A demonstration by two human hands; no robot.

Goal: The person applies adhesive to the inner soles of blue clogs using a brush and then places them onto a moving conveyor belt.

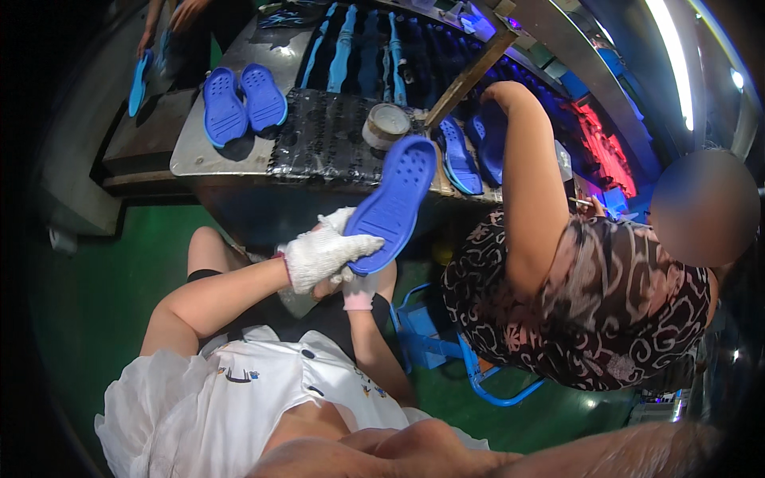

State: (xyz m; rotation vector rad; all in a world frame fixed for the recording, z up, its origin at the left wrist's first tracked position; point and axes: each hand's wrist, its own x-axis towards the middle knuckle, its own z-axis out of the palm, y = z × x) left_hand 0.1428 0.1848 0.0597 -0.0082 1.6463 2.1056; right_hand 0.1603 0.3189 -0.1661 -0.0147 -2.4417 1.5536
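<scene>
Green floor ran under everything, and above it, across the upper middle of the frame, stood the metal table (215, 155) with a dark perforated mat (323, 139), a pair of blue soles (241, 102) lying side by side at its upper left, and a roll of tape (386, 123) near the centre.

You held one blue sole (393, 203) just below the table's front edge, in the middle of the frame. Its long axis ran on a diagonal, heel end down at your hands and toe end pointing up and to the right, toward the tape roll, with the dotted face turned to the camera. Your left hand (323, 255), in a white knitted glove, was closed over the sole's lower end from the left. Your right hand (358, 288) sat directly beneath and partly behind it, so the left hand was the one with the clearer hold.

How the right hand's fingers sat, closed on the sole or only propping it, I could not tell, since the left glove covered them. A co-worker's arm (526, 191) reached up at the right toward more blue soles (470, 151) there, which it partly hid. Another person's hands (171, 16) at the upper left were cut off by the dark rim, beside one more blue sole (139, 81).
</scene>
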